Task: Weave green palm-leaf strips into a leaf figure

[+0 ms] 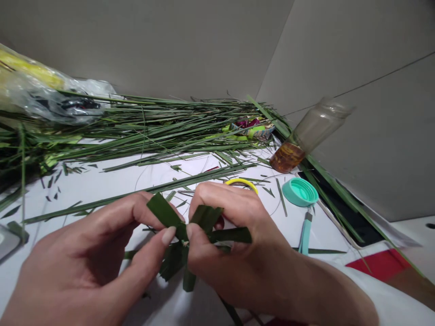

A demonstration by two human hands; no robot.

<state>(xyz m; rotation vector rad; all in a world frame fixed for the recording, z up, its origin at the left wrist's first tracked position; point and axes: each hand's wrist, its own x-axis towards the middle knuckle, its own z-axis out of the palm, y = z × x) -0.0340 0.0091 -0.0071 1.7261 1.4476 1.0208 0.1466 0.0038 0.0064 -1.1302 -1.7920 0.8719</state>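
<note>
Between my hands is a flower shape made of green leaf strips [173, 260], its short flat petals pointing out in several directions. My left hand [91, 258] pinches it from the left, the thumb tip close to the centre. From the right, my right hand [234, 235] grips it with the thumb pressed near the middle, and its other fingers are partly hidden behind the strips. A yellow ring-shaped handle [243, 183] shows just beyond my right knuckles; the rest of it is hidden.
Long green leaf blades [163, 129] lie heaped along the back, with cut scraps in front. A glass bottle [306, 136] with brown liquid stands at the right, near a turquoise cap [300, 192] with a strap. Behind is a dark-screened phone [353, 217]. A plastic bag [61, 97] lies back left.
</note>
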